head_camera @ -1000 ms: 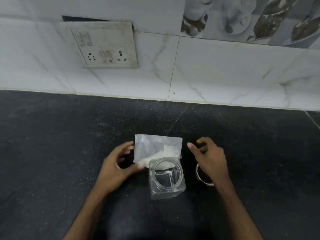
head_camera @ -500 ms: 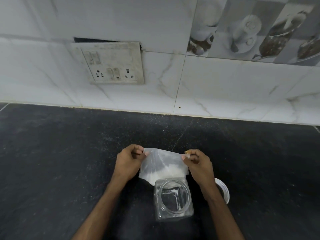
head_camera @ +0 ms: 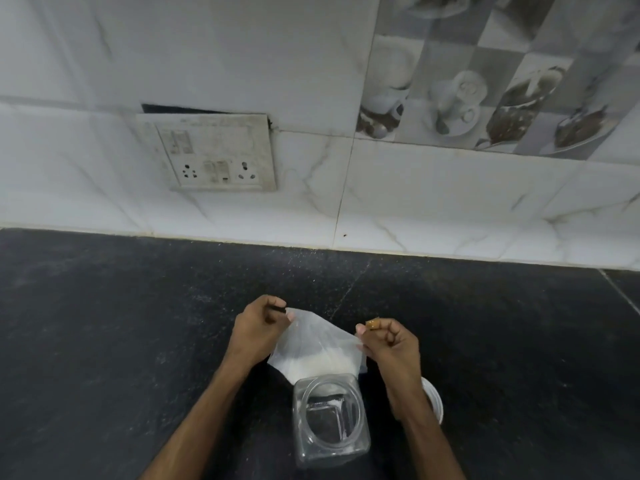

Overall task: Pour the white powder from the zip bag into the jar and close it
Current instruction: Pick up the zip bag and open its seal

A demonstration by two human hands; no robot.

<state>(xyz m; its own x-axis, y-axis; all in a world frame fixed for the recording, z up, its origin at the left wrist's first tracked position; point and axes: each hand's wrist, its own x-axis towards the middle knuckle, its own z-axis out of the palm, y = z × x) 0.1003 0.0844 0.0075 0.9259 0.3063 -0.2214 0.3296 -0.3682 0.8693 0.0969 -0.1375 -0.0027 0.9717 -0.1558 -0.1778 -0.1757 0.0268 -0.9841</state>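
My left hand (head_camera: 258, 329) and right hand (head_camera: 391, 344) each pinch a top corner of the zip bag (head_camera: 311, 336), held just behind the open jar (head_camera: 329, 424). The white powder (head_camera: 322, 365) is all in the bag. The lid (head_camera: 434, 401) lies beside the jar. Left to do: pour, then close.

Dark speckled stone desk (head_camera: 121, 341), clear open jar (head_camera: 330, 424) standing upright on it, white lid (head_camera: 434, 401) lying just right of jar
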